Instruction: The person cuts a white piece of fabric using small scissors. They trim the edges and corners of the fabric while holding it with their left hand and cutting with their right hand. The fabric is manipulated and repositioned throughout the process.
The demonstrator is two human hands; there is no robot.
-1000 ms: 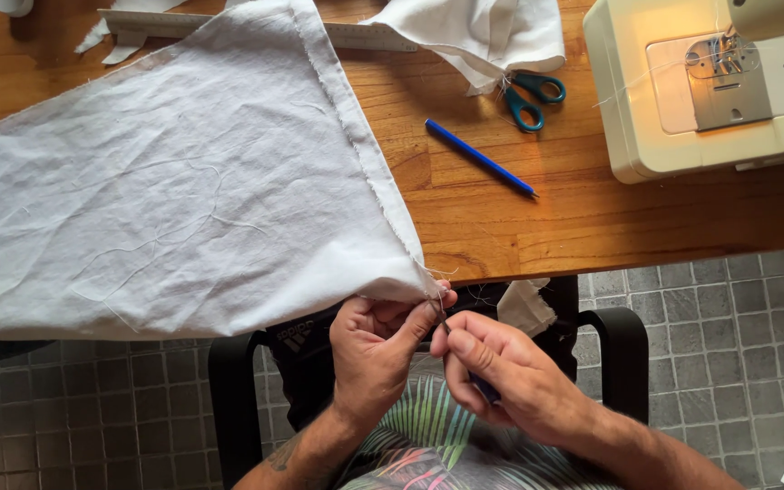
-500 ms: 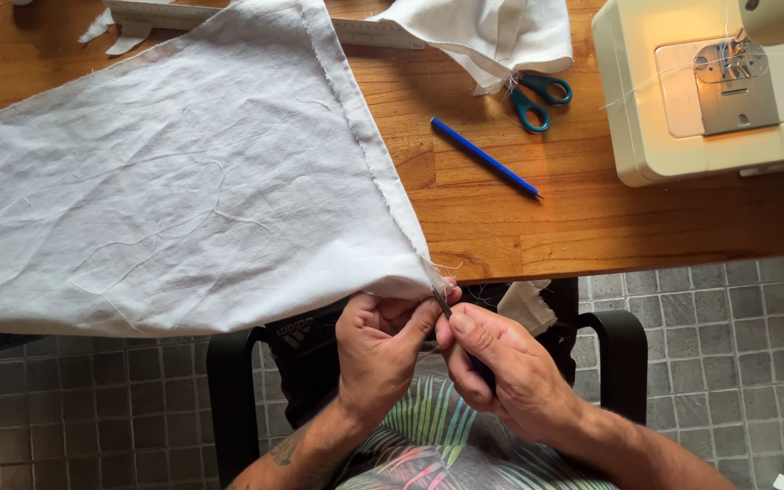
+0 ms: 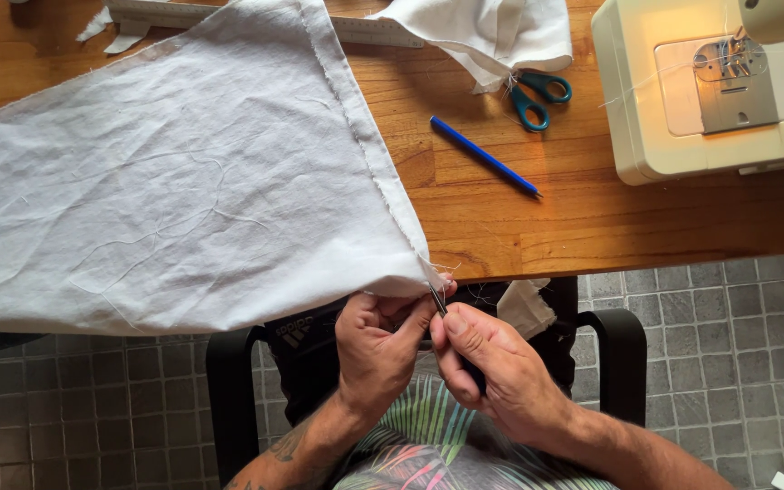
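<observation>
A large white cloth (image 3: pixel 183 181) lies spread over the left part of the wooden worktop (image 3: pixel 592 227), and its pointed corner hangs past the worktop's front edge, just above the person's lap. The left hand (image 3: pixel 378 349) pinches that corner, its fingers (image 3: pixel 410 318) closed on the fabric right at the seam. The right hand (image 3: pixel 492 372) sits just beside it, touching it, with fingers closed around a thin dark tool (image 3: pixel 437 299) whose tip points up into the corner of the cloth. What kind of tool it is cannot be told.

The cloth is wrinkled, with a folded, stitched hem running along its right side down to the corner, and loose threads fray at the tip.

To the right of the hem the worktop is bare wood up to a blue pen (image 3: pixel 485 156), which lies slanted and well apart from the hands. Teal-handled scissors (image 3: pixel 533 95) lie behind the pen, partly under a second bundle of white fabric (image 3: pixel 492 32). A cream sewing machine (image 3: pixel 710 91) fills the far right corner. A ruler (image 3: pixel 374 32) lies along the back edge. Below the worktop's edge, grey floor tiles (image 3: pixel 728 345) show on both sides of the black chair (image 3: pixel 623 354).
</observation>
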